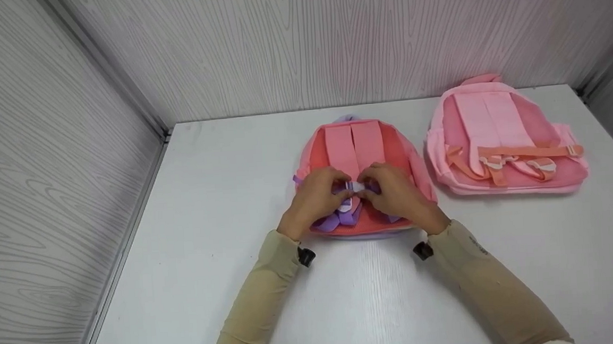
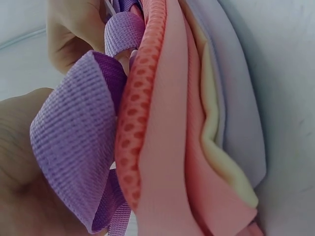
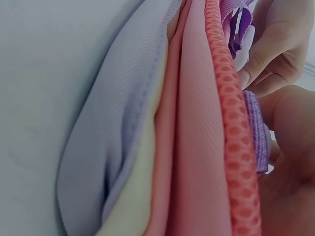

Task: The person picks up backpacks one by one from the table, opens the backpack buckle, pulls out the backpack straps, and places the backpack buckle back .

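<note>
A small coral-pink backpack (image 1: 415, 170) lies with its strap side up on the white table. Near its lower middle, my left hand (image 1: 313, 195) and right hand (image 1: 393, 190) meet over a white buckle (image 1: 357, 186) on purple webbing. Thumb and fingers of each hand pinch one end of it. Loose purple webbing (image 2: 74, 132) loops beside the left hand in the left wrist view, over the mesh back panel (image 2: 135, 113). From the right wrist, a purple band (image 3: 256, 130) shows beside the right hand. Fingers partly hide the buckle.
A second, light-pink backpack (image 1: 489, 118) with orange straps (image 1: 529, 151) lies to the right, also strap side up. Wood-grain panels (image 1: 298, 45) stand behind the white table (image 1: 207, 199) and along its sides.
</note>
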`<move>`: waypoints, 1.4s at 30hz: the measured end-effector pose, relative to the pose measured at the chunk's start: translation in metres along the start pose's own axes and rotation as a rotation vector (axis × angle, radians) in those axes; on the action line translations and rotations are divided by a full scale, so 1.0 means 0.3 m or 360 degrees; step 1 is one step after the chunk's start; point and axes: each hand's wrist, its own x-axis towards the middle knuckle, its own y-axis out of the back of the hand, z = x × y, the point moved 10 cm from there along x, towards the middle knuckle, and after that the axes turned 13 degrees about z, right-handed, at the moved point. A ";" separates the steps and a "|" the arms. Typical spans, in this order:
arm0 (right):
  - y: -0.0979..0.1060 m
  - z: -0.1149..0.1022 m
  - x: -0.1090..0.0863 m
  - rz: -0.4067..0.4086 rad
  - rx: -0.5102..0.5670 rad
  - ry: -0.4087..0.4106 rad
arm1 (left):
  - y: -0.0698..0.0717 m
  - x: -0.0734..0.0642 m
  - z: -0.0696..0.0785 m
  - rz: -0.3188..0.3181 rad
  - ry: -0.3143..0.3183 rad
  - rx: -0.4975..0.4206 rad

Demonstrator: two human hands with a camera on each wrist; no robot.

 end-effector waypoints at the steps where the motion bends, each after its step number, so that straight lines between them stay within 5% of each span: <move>1: 0.000 0.000 -0.001 0.0003 0.0008 0.0010 | 0.001 0.000 0.001 0.0008 -0.0016 -0.0005; 18: 0.012 -0.036 -0.014 0.0123 0.0039 0.0206 | 0.000 -0.008 -0.011 0.0062 -0.0272 -0.0067; 42: 0.013 -0.032 -0.020 0.0090 0.0122 0.0161 | 0.000 -0.011 -0.035 0.0067 -0.0234 -0.0125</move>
